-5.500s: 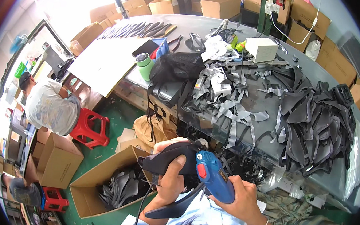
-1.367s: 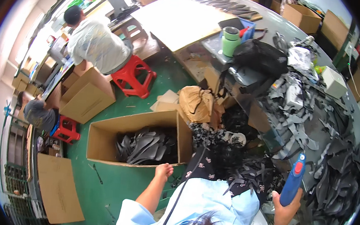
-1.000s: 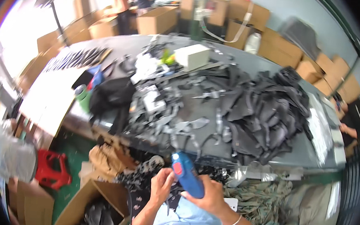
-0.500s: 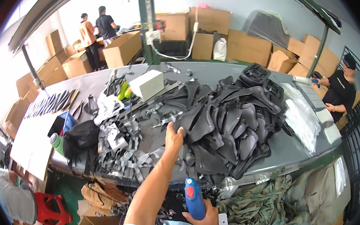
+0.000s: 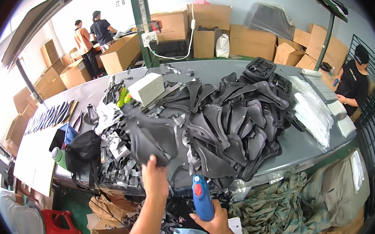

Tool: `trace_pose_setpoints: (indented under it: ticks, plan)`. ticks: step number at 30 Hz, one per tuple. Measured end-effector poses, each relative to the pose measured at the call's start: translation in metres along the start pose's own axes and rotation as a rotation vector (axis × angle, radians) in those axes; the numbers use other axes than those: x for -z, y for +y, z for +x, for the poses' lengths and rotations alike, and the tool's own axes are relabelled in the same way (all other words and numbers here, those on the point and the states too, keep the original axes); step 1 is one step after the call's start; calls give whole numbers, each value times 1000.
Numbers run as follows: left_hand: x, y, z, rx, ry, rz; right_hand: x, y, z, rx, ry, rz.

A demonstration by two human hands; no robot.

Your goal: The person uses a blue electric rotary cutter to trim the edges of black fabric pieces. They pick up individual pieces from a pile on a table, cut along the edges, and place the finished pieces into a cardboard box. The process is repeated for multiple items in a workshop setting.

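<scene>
My left hand (image 5: 155,179) pinches the lower edge of a dark grey moulded pad (image 5: 152,140), thumb on top. The pad is lifted over the table, and its upper end is smeared by motion. In my right hand (image 5: 217,222) is a blue handheld power tool (image 5: 203,202) with a red button, its tip pointing away from me toward the table edge. Its working end is hard to make out. A large heap of similar dark pads (image 5: 239,130) lies to the right of the held pad. Grey strap scraps (image 5: 125,156) spread beneath and left of it.
On the grey table (image 5: 276,161) are a white block (image 5: 146,89), a black bag (image 5: 83,148), a green bottle (image 5: 59,156) and plastic bags (image 5: 313,116). Camouflage cloth (image 5: 272,211) lies at lower right, near a red stool (image 5: 60,225). A person (image 5: 353,84) works at far right; two others stand behind.
My left hand has come back from the heap toward me and left, now with a pad in its grip. The right hand and the blue tool stay nearly in place. The view has shifted slightly.
</scene>
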State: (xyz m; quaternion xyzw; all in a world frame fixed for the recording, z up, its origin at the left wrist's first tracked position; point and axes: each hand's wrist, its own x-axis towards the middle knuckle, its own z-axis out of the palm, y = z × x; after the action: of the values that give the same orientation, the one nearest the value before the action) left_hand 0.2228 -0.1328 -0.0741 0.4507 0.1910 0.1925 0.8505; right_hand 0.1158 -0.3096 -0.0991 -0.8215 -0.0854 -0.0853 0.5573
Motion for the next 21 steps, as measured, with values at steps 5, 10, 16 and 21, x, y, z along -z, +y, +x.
trace_pose_setpoints:
  ticks: [5,10,16,21]
  plan:
    - [67,-13,-76,543,-115,-402,-30,-19,19,45,14,118]
    - [84,-19,-132,510,-186,-401,-50,-47,19,-59,-61,95]
    - [118,49,-163,473,-572,405,-42,-50,29,-54,-177,212]
    - [134,88,-131,-645,-90,997,-24,-63,46,35,-451,239]
